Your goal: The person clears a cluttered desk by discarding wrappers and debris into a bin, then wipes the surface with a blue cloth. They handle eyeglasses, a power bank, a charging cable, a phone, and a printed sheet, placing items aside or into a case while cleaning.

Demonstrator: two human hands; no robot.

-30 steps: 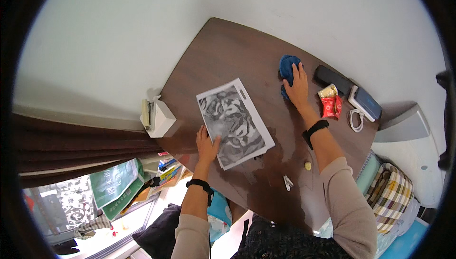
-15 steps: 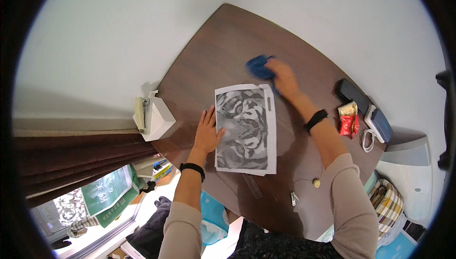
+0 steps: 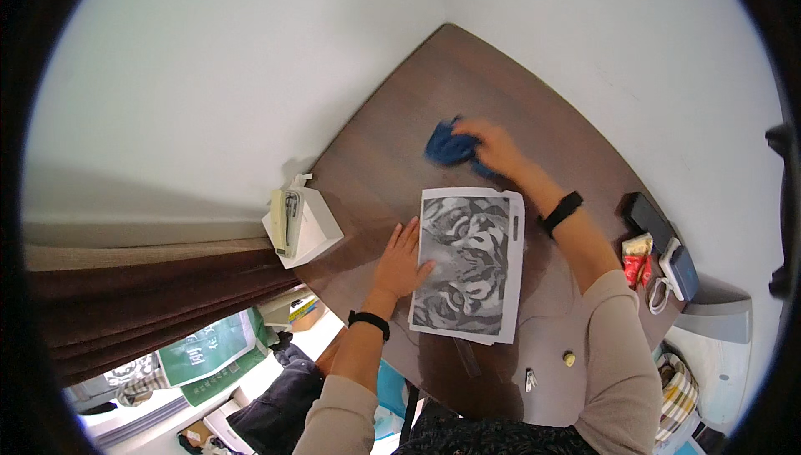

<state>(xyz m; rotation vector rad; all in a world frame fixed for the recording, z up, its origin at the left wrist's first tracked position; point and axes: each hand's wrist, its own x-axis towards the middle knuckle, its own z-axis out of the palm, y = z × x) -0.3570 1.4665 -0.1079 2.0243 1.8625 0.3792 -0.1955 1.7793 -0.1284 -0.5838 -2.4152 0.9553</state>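
My right hand (image 3: pixel 494 148), slightly blurred, grips a crumpled dark blue cloth (image 3: pixel 450 144) on the brown table (image 3: pixel 400 133), just beyond the far edge of some paper sheets. On the top sheet (image 3: pixel 516 288) is a black-and-white print of a tiger's face. Resting flat with its fingers stretched out, my left hand (image 3: pixel 399 265) lies at the left edge of the sheets, its thumb overlapping the print. Both wrists wear black bands.
At the right edge are a black case (image 3: pixel 647 219), red and gold packets (image 3: pixel 637 261), a blue-and-white device (image 3: pixel 679 270) and a white cable (image 3: pixel 659 296). A white box (image 3: pixel 317 230) stands left. Nail clippers (image 3: pixel 530 380), a yellow round piece (image 3: pixel 569 359) and a clear ruler (image 3: pixel 467 357) lie nearby.
The whole view has shifted, so the table appears lower and further right. Against the sheets, my right hand and the cloth have moved left. My left hand stays at the sheets' edge.
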